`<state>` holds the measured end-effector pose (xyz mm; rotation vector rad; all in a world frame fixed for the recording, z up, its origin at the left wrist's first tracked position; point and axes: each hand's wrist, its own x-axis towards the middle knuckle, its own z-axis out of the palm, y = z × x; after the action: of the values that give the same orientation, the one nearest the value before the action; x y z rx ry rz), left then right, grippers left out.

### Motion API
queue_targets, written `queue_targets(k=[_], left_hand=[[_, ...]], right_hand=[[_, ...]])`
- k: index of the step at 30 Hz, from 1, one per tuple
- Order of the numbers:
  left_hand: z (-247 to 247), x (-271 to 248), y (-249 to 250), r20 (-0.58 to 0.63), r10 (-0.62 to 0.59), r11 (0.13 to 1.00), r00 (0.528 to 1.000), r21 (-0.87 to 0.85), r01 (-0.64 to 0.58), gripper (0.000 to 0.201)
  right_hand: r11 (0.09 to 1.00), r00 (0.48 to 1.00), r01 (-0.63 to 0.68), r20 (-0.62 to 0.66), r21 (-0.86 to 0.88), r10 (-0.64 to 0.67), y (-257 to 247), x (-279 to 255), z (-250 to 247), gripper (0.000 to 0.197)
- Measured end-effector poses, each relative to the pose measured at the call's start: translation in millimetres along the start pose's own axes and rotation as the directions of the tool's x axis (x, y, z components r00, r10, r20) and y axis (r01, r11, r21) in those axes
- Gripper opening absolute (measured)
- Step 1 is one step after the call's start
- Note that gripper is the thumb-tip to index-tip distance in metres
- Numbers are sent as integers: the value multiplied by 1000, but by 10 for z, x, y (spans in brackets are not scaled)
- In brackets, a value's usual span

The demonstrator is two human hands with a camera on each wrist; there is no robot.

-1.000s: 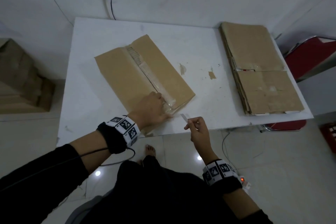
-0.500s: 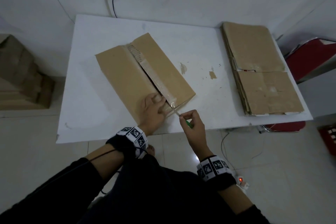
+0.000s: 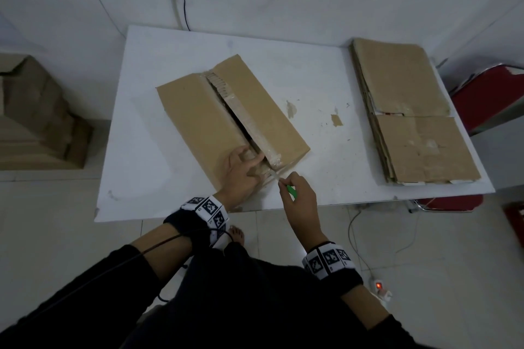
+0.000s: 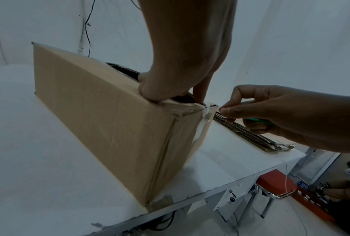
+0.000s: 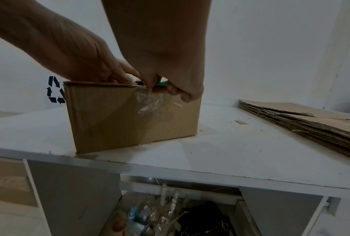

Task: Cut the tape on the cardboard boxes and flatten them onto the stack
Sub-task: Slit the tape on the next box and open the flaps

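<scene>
A brown cardboard box (image 3: 204, 119) (image 4: 109, 121) (image 5: 113, 115) stands on the white table (image 3: 147, 156), its top seam split open along most of its length, clear tape (image 5: 149, 102) still over the near end. My left hand (image 3: 241, 170) (image 4: 170, 89) presses on the box's near top corner, fingertips at the seam. My right hand (image 3: 295, 193) (image 4: 251, 111) (image 5: 170, 86) grips a green-handled cutter (image 3: 292, 191) (image 4: 259, 121) (image 5: 162, 83), its blade tip at the taped near edge of the box.
A stack of flattened cardboard (image 3: 408, 116) (image 5: 303, 121) lies along the table's right side. Tape scraps (image 3: 336, 119) dot the table between. More boxes (image 3: 37, 116) sit on the floor at left, a red chair (image 3: 493, 99) at right. Bottles and bags (image 5: 162, 214) lie under the table.
My right hand moved up from below the table edge to the box's near end, bringing the cutter to the tape. My left hand shifted slightly, fingers now at the seam.
</scene>
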<state>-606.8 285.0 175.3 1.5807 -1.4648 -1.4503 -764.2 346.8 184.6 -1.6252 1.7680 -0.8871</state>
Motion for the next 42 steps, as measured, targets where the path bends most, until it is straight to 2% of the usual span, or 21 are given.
queue_targets(k=[2, 5, 9, 14, 17, 19, 21, 24, 27, 29, 31, 32, 33, 36, 39, 42], left_hand=[[0, -10, -3, 3, 13, 1000, 1000, -24, -13, 60], [-22, -14, 6, 8, 35, 998, 999, -46, -35, 64], [-15, 18, 39, 25, 45, 998, 999, -44, -43, 64], [14, 17, 183, -146, -7, 994, 989, -106, -9, 34], [-22, 99, 338, -247, -50, 998, 968, -59, 36, 39], [-57, 235, 456, -268, -82, 990, 960, -134, 47, 44], [-108, 388, 577, -250, -174, 959, 952, -264, 106, 59], [-197, 641, 744, -300, -344, 903, 890, -364, 227, 67], [-327, 811, 891, -378, -433, 853, 818, -464, 237, 62], [-433, 904, 910, -414, -490, 841, 767, -455, 292, 60], [-504, 957, 884, -449, -530, 842, 719, -380, 383, 72], [-514, 958, 874, -475, -504, 864, 722, -298, 407, 77], [-516, 936, 860, -495, -450, 891, 743, -204, 405, 82], [-491, 845, 726, -440, -223, 960, 870, 57, 274, 86], [-476, 750, 619, -235, -69, 953, 970, 271, 134, 81], [-436, 688, 677, -30, -1, 840, 1000, 543, 17, 78]], right_hand=[[1000, 1000, 10, -12, -5, -10, -25, 50, 25, 35], [1000, 999, 15, -35, -19, -16, -50, 178, 75, 22], [998, 980, -56, -189, 6, 57, 135, 236, -43, 18], [988, 955, -122, -261, 92, 142, 226, 127, -380, 9], [987, 950, -132, -272, 88, 151, 180, 360, -456, 5], [990, 953, -109, -274, 86, 128, 121, 638, -463, 4], [991, 974, -103, -192, 89, 118, 65, 907, -449, 5], [987, 989, -128, -59, 95, 134, -23, 1139, -406, 5], [990, 992, -105, -60, 97, 111, -66, 1054, -335, 4], [984, 994, -106, -5, 144, 108, -53, 862, -257, 4], [971, 983, -135, 149, 199, 106, -61, 655, -185, 7], [969, 977, -133, 192, 207, 93, -61, 589, -160, 8], [969, 979, -117, 189, 216, 76, -69, 561, -154, 8], [981, 999, -37, -21, 192, 42, -37, 741, -241, 6], [983, 986, -16, -162, 185, 46, 29, 1082, -432, 8], [973, 987, -83, -118, 218, 110, 116, 1306, -566, 7]])
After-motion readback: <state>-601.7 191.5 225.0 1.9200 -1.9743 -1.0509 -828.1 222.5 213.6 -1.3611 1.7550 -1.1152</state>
